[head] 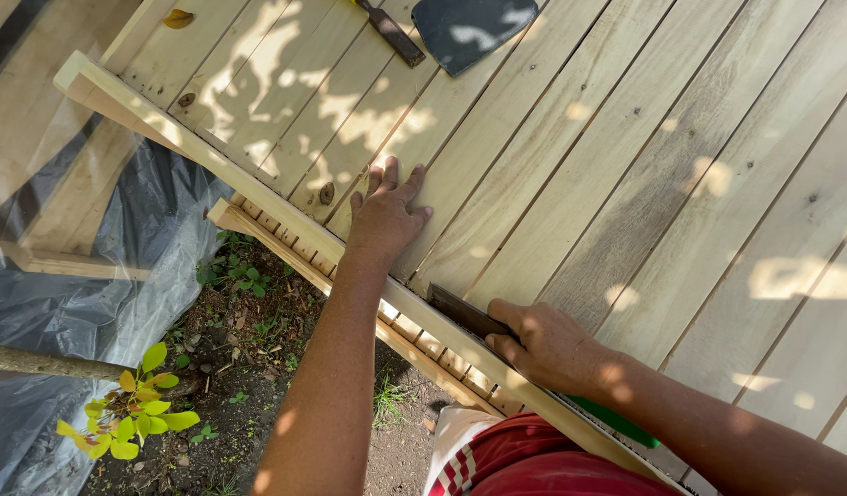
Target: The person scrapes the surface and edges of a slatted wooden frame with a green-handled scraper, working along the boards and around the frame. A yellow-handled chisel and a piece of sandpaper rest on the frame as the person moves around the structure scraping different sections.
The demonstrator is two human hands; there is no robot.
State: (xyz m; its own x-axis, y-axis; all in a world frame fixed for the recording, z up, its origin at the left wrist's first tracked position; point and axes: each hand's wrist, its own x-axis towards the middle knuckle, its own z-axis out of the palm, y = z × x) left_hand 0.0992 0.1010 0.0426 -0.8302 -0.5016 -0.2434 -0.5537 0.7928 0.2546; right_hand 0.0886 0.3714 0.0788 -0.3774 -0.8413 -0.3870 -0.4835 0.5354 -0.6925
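Red clothing with white stripes [497,459] fills the lower edge, closest to the lens. Right hand [547,344] closed around a dark flat tool [465,312], pressed on the pale edge batten [258,197] of the slatted wooden panel [626,165]. Left hand [385,216] lies flat, fingers spread, on the slats just above the batten, gripping nothing. Upper edge: a dark trowel-like blade [469,29] resting on the panel. Left: grey plastic sheet [102,276], soil, yellow-green leaves [134,418].
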